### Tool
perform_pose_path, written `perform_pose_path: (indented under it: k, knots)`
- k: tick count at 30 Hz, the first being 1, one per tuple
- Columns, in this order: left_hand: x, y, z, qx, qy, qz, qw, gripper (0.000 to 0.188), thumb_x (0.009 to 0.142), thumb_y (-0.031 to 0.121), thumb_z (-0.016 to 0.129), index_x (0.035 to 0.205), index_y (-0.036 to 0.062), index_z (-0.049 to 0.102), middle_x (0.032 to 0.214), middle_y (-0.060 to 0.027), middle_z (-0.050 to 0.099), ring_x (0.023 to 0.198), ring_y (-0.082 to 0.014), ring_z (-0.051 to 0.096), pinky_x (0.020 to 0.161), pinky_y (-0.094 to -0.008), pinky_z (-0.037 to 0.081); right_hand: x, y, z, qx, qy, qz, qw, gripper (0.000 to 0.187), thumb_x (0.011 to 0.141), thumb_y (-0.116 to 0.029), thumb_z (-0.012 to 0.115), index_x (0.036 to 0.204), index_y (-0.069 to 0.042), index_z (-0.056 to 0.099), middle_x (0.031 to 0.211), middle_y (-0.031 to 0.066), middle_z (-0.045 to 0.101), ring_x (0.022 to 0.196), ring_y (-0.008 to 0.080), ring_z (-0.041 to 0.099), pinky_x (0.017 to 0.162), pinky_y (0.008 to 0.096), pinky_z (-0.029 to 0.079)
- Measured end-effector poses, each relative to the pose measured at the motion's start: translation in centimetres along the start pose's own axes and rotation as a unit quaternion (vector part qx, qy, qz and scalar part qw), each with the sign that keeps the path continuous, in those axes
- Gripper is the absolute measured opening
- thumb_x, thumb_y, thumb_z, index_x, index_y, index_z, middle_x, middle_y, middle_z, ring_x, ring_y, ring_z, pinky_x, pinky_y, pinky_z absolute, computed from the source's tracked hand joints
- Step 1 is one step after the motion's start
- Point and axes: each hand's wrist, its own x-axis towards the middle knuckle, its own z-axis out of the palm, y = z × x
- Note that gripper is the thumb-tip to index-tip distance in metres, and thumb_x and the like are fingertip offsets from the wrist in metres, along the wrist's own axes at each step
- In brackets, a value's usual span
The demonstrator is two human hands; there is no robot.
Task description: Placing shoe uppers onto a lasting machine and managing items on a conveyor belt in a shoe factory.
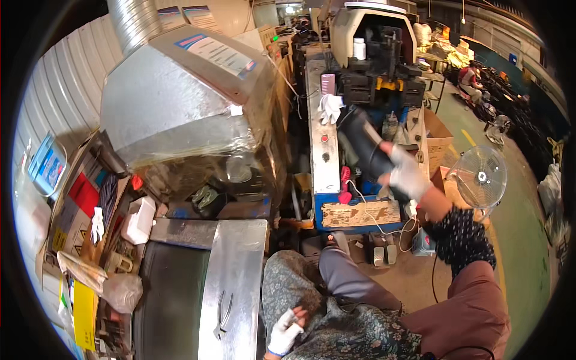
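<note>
My right hand point(407, 173), in a white fingerless-tipped glove, reaches forward over the workbench. Its bare fingertips grip the near right side of a long, dark, glossy curved piece point(365, 143), whose exact kind I cannot make out. The hand is slightly blurred. That piece slants across the bench, below a black clamping machine point(384, 78) with a pale hood. My left hand point(285, 333), gloved the same way, rests by my lap on the flowered apron point(354, 330). Its fingers are loosely bent and apart, with nothing seen in them.
Pliers point(224, 315) lie on a metal plate point(240, 258) at my left. White gloves point(330, 109) and a phone point(327, 84) sit on the bench's left rail. A pink brush-like thing point(345, 185) lies near a white cord. Right are a fan point(482, 176) and foot pedals point(384, 255).
</note>
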Motion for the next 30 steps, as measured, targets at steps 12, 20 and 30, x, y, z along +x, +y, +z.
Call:
perform_pose_path:
  k: [12, 20, 30]
  knots:
    - [1.0, -3.0, 1.8, -0.07, 0.129, 0.04, 0.988, 0.047, 0.096, 0.01, 0.059, 0.139, -0.0012, 0.045, 0.116, -0.0092, 0.063, 0.093, -0.0135, 0.058, 0.078, -0.0257, 0.049, 11.3, 0.5, -9.9, -0.48, 0.027, 0.113, 0.87, 0.061, 0.075, -0.026, 0.062, 0.136, -0.017, 0.058, 0.132, 0.0124, 0.06, 0.112, 0.0381, 0.063, 0.096, 0.0432, 0.051]
    - [1.2, -3.1, 2.0, -0.068, 0.158, 0.04, 0.984, 0.043, 0.094, 0.0, 0.052, 0.137, -0.0016, 0.047, 0.12, -0.0117, 0.064, 0.097, -0.018, 0.062, 0.08, -0.03, 0.052, 7.9, 3.6, -5.2, -0.496, 0.115, 0.089, 0.856, 0.067, 0.082, -0.034, 0.063, 0.146, -0.024, 0.046, 0.156, 0.0066, 0.035, 0.126, 0.0406, 0.043, 0.101, 0.0464, 0.045]
    - [1.7, -2.1, 3.6, -0.03, 0.183, 0.022, 0.982, 0.032, 0.095, 0.01, 0.054, 0.127, 0.0045, 0.053, 0.099, -0.0056, 0.063, 0.077, -0.0129, 0.058, 0.063, -0.0265, 0.048, 10.4, 4.1, -6.4, -0.46, 0.143, 0.088, 0.872, 0.063, 0.081, -0.034, 0.065, 0.142, -0.026, 0.051, 0.14, 0.0021, 0.047, 0.122, 0.0375, 0.045, 0.098, 0.0463, 0.046]
